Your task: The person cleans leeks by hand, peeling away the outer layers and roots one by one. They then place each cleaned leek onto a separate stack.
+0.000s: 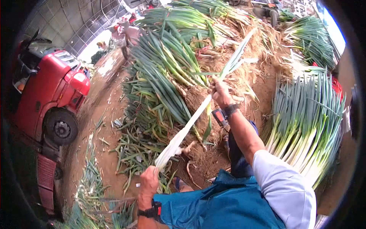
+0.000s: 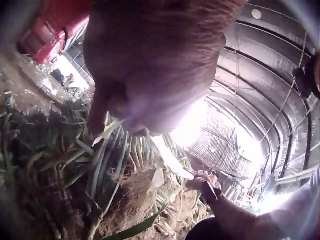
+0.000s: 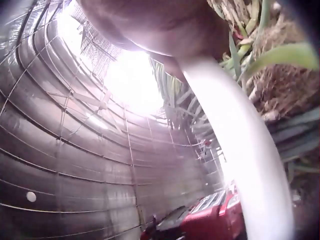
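Note:
One long green onion stretches slantwise between both hands, white shank toward me and leaves pointing away. My right hand grips it where white turns green. At the near white end, the left hand pinches it with curled fingers. In the left wrist view that hand fills the top, and a torn pale strip of leaf hangs by its fingers. Close to the right wrist camera, the thick white shank runs down from the right hand.
A large heap of green onions with matted roots lies ahead. To the right stands a neat bundle of cleaned green onions. Stripped leaves litter the dirt floor. A red truck is parked at the left.

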`<control>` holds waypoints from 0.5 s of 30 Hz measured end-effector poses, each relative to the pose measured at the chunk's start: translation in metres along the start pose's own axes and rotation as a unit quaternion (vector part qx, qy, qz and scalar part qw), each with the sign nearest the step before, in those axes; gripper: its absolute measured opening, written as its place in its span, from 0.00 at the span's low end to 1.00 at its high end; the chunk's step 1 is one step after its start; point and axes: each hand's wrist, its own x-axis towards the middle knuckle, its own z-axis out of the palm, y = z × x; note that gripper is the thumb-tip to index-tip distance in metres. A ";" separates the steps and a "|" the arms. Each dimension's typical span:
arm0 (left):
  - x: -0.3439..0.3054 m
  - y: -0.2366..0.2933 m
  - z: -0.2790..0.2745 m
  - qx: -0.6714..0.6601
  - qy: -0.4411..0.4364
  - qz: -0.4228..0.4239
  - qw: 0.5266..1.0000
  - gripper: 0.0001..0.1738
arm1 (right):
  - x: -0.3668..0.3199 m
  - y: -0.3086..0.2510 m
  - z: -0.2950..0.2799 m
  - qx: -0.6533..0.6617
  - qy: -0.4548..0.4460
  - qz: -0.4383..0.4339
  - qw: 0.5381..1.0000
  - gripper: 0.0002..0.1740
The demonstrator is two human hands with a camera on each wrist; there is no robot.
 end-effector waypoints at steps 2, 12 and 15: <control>-0.010 -0.009 0.000 0.018 0.035 -0.002 0.999 0.07 | 0.003 0.010 0.002 0.028 0.037 0.026 0.999 0.10; -0.105 -0.130 -0.053 0.144 0.025 -0.312 0.939 0.35 | 0.026 -0.014 -0.008 0.159 0.054 -0.036 0.985 0.15; -0.030 -0.089 -0.016 0.108 0.053 -0.190 0.974 0.36 | 0.009 0.005 0.020 0.181 -0.067 0.006 0.981 0.17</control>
